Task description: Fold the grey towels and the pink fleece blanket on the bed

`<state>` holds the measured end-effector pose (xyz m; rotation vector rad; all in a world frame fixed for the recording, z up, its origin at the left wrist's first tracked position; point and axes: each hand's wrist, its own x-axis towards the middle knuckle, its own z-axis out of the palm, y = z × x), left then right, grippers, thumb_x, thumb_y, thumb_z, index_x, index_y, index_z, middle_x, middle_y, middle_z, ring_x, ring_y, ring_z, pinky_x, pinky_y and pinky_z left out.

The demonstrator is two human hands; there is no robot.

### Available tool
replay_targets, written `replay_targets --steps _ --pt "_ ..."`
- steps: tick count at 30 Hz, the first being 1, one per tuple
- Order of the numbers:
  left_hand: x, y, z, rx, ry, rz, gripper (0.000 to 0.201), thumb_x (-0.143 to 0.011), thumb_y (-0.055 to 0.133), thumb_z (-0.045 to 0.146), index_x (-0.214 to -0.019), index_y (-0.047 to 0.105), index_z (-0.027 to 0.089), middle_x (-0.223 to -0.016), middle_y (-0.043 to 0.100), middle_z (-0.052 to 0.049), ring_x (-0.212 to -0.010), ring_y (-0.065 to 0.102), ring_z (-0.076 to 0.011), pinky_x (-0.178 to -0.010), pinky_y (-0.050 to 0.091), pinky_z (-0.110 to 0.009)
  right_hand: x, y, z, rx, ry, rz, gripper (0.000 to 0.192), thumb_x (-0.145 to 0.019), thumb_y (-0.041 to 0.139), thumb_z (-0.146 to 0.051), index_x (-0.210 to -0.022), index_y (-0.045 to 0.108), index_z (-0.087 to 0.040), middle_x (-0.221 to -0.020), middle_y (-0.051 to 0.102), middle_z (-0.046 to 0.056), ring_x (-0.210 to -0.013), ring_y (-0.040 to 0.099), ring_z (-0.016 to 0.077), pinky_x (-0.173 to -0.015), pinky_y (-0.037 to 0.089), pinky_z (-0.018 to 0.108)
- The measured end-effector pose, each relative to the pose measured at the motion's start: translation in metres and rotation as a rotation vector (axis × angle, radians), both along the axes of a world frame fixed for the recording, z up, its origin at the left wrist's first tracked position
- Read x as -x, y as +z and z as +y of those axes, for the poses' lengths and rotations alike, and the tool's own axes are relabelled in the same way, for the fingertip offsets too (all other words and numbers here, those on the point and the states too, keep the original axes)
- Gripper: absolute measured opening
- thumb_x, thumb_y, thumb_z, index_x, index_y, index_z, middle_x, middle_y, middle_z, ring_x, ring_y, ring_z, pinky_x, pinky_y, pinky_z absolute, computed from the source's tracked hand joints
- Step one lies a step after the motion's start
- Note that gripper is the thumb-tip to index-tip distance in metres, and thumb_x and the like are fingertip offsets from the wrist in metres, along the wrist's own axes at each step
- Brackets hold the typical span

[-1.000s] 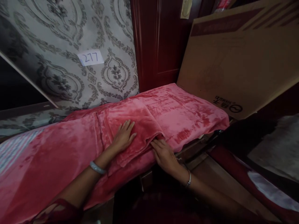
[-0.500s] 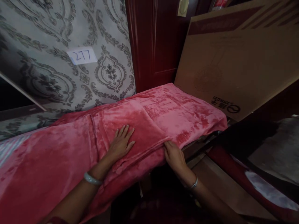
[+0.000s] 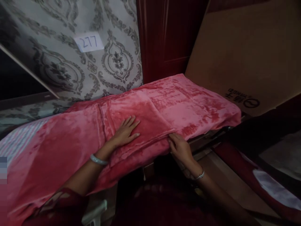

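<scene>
We find the pink plush blanket [image 3: 70,147] spread across the surface from 9 o'clock to 3 o'clock, with a folded layer lying at centre. Our left hand [image 3: 124,133] rests flat on that fold, fingers extended and grasping nothing, while our right hand [image 3: 180,147], at 5 o'clock of the fold, pinches the fold's near corner edge. A paper label [image 3: 89,41] marked 277 sits on the patterned wall at 11 o'clock; a cardboard sheet [image 3: 246,53] leans at 2 o'clock.

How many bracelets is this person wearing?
2: a pale bangle on the left wrist, beside the pink blanket, and a thin silver bracelet on the right wrist. Sleeves might hide more.
</scene>
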<state>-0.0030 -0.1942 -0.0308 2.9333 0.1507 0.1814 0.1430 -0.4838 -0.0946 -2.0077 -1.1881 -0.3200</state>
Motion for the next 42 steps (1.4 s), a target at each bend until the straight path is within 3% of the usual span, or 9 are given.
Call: replay_targets --steps 3,6,10,12,18,27,33,36,42 --pt "0.021 0.015 -0.004 0.104 -0.043 -0.011 0.056 -0.097 0.049 0.048 -0.143 0.053 0.016 -0.151 0.049 -0.017 -0.142 0.043 -0.0304 -0.117 0.034 -0.052 -0.002 0.005 -0.014 -0.168 0.021 0.014 0.027 -0.096 0.047 -0.023 -0.11 0.071 -0.021 -0.107 0.075 0.008 -0.097 0.071 0.0223 -0.083 0.058 0.037" --pt "0.051 0.031 -0.018 0.173 -0.073 -0.098 0.038 -0.099 0.047 0.037 -0.128 0.063 0.018 -0.132 0.064 -0.013 -0.128 0.056 -0.0248 -0.109 0.044 -0.044 -0.002 0.027 -0.021 -0.271 0.008 -0.027 0.024 -0.096 0.051 -0.02 -0.107 0.072 -0.023 -0.095 0.076 0.003 -0.083 0.07 0.018 -0.075 0.057 0.031" --pt "0.084 0.037 -0.045 0.15 -0.079 -0.086 0.022 -0.098 0.05 0.028 -0.104 0.069 0.02 -0.113 0.066 -0.009 -0.109 0.06 -0.0222 -0.096 0.049 -0.04 -0.002 0.055 -0.008 -0.215 0.139 -0.177 0.032 -0.097 0.053 -0.023 -0.127 0.066 -0.022 -0.121 0.071 0.009 -0.111 0.064 0.0243 -0.097 0.051 0.043" --pt "0.094 0.033 -0.055 0.123 -0.06 -0.069 0.02 -0.098 0.048 0.026 -0.098 0.067 0.019 -0.105 0.064 -0.009 -0.101 0.059 -0.021 -0.09 0.049 -0.038 -0.004 0.052 0.001 -0.11 0.234 -0.227 0.036 -0.098 0.053 -0.027 -0.132 0.063 -0.02 -0.133 0.065 0.012 -0.122 0.057 0.028 -0.103 0.046 0.049" --pt "0.11 0.015 -0.071 0.042 0.014 -0.165 0.013 -0.097 0.054 0.029 -0.102 0.061 0.019 -0.106 0.061 -0.009 -0.1 0.055 -0.022 -0.088 0.048 -0.039 -0.019 0.017 0.008 0.004 0.333 -0.21 0.03 -0.1 0.049 -0.024 -0.124 0.066 -0.021 -0.12 0.071 0.009 -0.113 0.062 0.0248 -0.099 0.048 0.048" --pt "0.107 0.011 -0.073 0.054 0.088 -0.253 0.013 -0.097 0.051 0.02 -0.105 0.061 0.019 -0.1 0.064 -0.007 -0.094 0.057 -0.0205 -0.082 0.05 -0.036 -0.013 0.04 0.032 0.008 0.306 -0.159 0.029 -0.097 0.055 -0.025 -0.122 0.068 -0.021 -0.115 0.067 0.012 -0.108 0.058 0.0277 -0.093 0.051 0.048" --pt "0.113 0.003 -0.074 -0.232 0.035 -0.464 0.018 -0.096 0.047 0.009 -0.099 0.063 0.017 -0.093 0.065 -0.007 -0.087 0.055 -0.0199 -0.077 0.045 -0.035 -0.013 0.031 0.043 -0.048 0.365 -0.172 0.025 -0.1 0.048 -0.019 -0.108 0.071 -0.021 -0.106 0.069 0.009 -0.099 0.062 0.023 -0.087 0.051 0.041" --pt "0.115 0.001 -0.076 -0.327 -0.045 -0.419 0.021 -0.096 0.044 0.007 -0.101 0.062 0.016 -0.091 0.064 -0.007 -0.084 0.053 -0.0196 -0.074 0.044 -0.034 -0.013 0.025 0.039 -0.113 0.369 -0.186 0.024 -0.1 0.048 -0.017 -0.108 0.07 -0.021 -0.106 0.07 0.009 -0.099 0.062 0.0219 -0.088 0.051 0.041" --pt "0.116 0.003 -0.086 -0.227 0.002 -0.305 0.019 -0.096 0.056 0.031 -0.107 0.06 0.016 -0.099 0.062 -0.01 -0.092 0.056 -0.0233 -0.082 0.05 -0.039 -0.012 0.021 0.031 -0.062 0.399 -0.193 0.025 -0.098 0.053 -0.021 -0.118 0.068 -0.022 -0.114 0.068 0.011 -0.107 0.061 0.0245 -0.092 0.051 0.045"
